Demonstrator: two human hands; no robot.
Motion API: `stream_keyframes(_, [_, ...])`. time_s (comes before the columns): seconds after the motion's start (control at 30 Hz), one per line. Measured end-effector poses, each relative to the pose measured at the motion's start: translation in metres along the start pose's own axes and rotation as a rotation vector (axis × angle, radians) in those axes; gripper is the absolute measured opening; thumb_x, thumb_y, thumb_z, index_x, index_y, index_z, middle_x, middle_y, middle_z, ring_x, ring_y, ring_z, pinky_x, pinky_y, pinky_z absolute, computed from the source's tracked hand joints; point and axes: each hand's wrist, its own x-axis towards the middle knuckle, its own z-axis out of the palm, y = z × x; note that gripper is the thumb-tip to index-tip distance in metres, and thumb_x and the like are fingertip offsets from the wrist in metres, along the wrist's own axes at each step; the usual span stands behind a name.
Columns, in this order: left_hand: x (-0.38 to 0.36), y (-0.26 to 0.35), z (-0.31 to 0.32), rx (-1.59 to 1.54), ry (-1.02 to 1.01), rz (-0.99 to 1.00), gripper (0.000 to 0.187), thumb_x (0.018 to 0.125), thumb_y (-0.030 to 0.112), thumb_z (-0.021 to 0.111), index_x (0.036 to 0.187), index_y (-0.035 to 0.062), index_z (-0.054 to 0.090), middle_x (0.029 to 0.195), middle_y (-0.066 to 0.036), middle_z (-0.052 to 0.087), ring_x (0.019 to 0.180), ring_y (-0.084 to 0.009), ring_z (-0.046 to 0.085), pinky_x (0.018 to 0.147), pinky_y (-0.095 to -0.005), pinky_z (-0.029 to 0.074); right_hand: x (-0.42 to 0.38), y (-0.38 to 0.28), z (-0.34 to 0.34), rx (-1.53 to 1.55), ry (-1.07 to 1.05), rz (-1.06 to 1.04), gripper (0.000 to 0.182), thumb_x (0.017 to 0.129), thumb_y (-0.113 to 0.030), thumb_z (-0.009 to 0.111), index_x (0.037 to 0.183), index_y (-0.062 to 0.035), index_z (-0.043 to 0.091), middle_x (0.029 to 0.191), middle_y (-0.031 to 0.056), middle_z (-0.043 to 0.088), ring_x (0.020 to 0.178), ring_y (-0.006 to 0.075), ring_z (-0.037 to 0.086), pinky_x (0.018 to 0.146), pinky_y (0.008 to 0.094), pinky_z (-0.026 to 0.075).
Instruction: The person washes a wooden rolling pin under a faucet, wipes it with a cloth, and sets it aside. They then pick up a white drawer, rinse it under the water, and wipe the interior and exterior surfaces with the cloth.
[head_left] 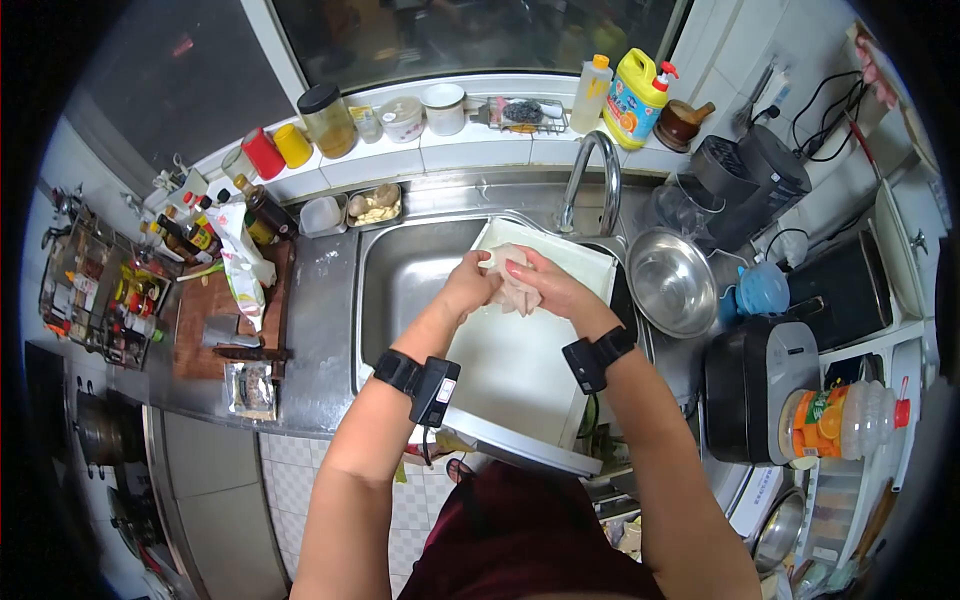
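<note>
Gripping cloth over white tray: slip and tip risks

I see both hands at the centre of the frame, closed around one crumpled pale cloth (pixel 517 292). The left hand (pixel 468 286) pinches its left side; the right hand (pixel 560 288) wraps the other, fingers bent. Cloth is bunched above the white tray (pixel 510 375), which lies slanted across the sink (pixel 400 262), lower end jutting past the front edge toward the body.

Main risk, I judge: tray tipping or sliding. That overhang could cause it if an arm or the torso leans on the low end. Second: the tray's upper right corner sits near the metal bowl (pixel 673 283); a shove rightward might knock it. Third: the cable (pixel 427 448) under the left wrist unit (pixel 435 392) dangles by the tray's low end and could snag. If the cloth is wet, drips may reach both units; I can't tell wetness.
</note>
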Motion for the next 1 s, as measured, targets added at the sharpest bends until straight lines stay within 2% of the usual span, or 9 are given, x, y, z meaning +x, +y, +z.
stream_keyframes(0.1, [-0.017, 0.008, -0.013, 0.025, -0.068, 0.012, 0.017, 0.086, 0.019, 0.061, 0.098, 0.0072, 0.056, 0.082, 0.000, 0.059, 0.065, -0.0071, 0.052, 0.053, -0.0208, 0.041, -0.023, -0.008, 0.005, 0.002, 0.027, 0.041, 0.042, 0.092, -0.031, 0.054, 0.124, -0.0059, 0.043, 0.112, 0.0067, 0.056, 0.099, 0.0158, 0.057, 0.082, 0.0321, 0.049])
stream_keyframes(0.2, [-0.034, 0.011, -0.022, -0.036, -0.030, 0.068, 0.015, 0.086, 0.020, 0.062, 0.094, 0.0077, 0.058, 0.083, 0.000, 0.060, 0.069, -0.0069, 0.053, 0.056, -0.0212, 0.042, -0.035, -0.006, 0.001, -0.223, 0.173, 0.132, 0.039, 0.093, -0.030, 0.052, 0.122, -0.0056, 0.046, 0.106, 0.0071, 0.058, 0.096, 0.0157, 0.059, 0.081, 0.0319, 0.049])
stream_keyframes(0.3, [-0.056, 0.014, -0.028, -0.047, -0.074, 0.114, 0.023, 0.085, 0.020, 0.064, 0.100, 0.0050, 0.058, 0.086, -0.001, 0.061, 0.073, -0.0085, 0.054, 0.064, -0.0236, 0.045, -0.056, -0.009, 0.016, 0.008, 0.213, 0.008, 0.036, 0.094, -0.029, 0.050, 0.118, -0.0029, 0.050, 0.102, 0.0087, 0.061, 0.090, 0.0183, 0.061, 0.079, 0.0339, 0.051])
stream_keyframes(0.43, [-0.098, 0.015, -0.021, 0.069, -0.015, 0.445, 0.042, 0.081, 0.022, 0.070, 0.113, -0.0004, 0.055, 0.090, -0.002, 0.062, 0.079, -0.0107, 0.056, 0.074, -0.0266, 0.047, -0.082, -0.021, 0.044, 0.132, 0.159, -0.032, 0.038, 0.095, -0.032, 0.046, 0.117, -0.0007, 0.051, 0.105, 0.0112, 0.060, 0.088, 0.0221, 0.063, 0.074, 0.0366, 0.054])
stream_keyframes(0.53, [-0.106, 0.007, -0.029, -0.009, -0.205, 0.404, 0.036, 0.080, 0.025, 0.070, 0.104, 0.0008, 0.061, 0.084, -0.005, 0.065, 0.071, -0.0125, 0.058, 0.068, -0.0278, 0.047, -0.102, -0.028, 0.075, 0.019, 0.200, -0.017, 0.041, 0.096, -0.034, 0.044, 0.116, -0.0007, 0.053, 0.105, 0.0111, 0.061, 0.090, 0.0206, 0.062, 0.077, 0.0341, 0.053])
stream_keyframes(0.57, [-0.110, 0.003, -0.032, 0.023, -0.152, 0.425, 0.028, 0.081, 0.024, 0.069, 0.096, 0.0005, 0.064, 0.080, -0.004, 0.065, 0.069, -0.0104, 0.057, 0.066, -0.0262, 0.046, -0.106, -0.029, 0.079, -0.033, 0.218, -0.036, 0.041, 0.095, -0.035, 0.044, 0.116, -0.0010, 0.054, 0.104, 0.0106, 0.061, 0.090, 0.0198, 0.063, 0.077, 0.0334, 0.054])
stream_keyframes(0.73, [-0.137, 0.003, -0.053, -0.122, -0.098, 0.420, 0.023, 0.088, 0.024, 0.062, 0.096, 0.0023, 0.062, 0.085, -0.002, 0.065, 0.077, -0.0074, 0.055, 0.071, -0.0241, 0.044, -0.121, -0.023, 0.088, -0.306, 0.379, -0.165, 0.042, 0.094, -0.035, 0.046, 0.115, -0.0001, 0.055, 0.106, 0.0097, 0.061, 0.096, 0.0169, 0.059, 0.084, 0.0276, 0.046])
stream_keyframes(0.87, [-0.153, 0.004, -0.064, -0.334, -0.185, 0.452, 0.020, 0.093, 0.022, 0.053, 0.101, 0.0040, 0.056, 0.092, 0.000, 0.062, 0.082, -0.0067, 0.054, 0.077, -0.0234, 0.043, -0.133, -0.011, 0.087, -0.224, 0.392, -0.091, 0.048, 0.092, -0.039, 0.049, 0.123, -0.0016, 0.051, 0.110, 0.0076, 0.061, 0.096, 0.0161, 0.058, 0.086, 0.0264, 0.044])
stream_keyframes(1.0, [-0.164, 0.009, -0.065, -0.417, -0.150, 0.476, 0.022, 0.094, 0.025, 0.051, 0.104, 0.0051, 0.054, 0.090, 0.001, 0.060, 0.079, -0.0063, 0.054, 0.075, -0.0222, 0.044, -0.154, -0.019, 0.136, -0.106, 0.394, -0.095, 0.055, 0.091, -0.039, 0.052, 0.133, -0.0050, 0.041, 0.124, 0.0086, 0.052, 0.105, 0.0169, 0.054, 0.090, 0.0283, 0.043])
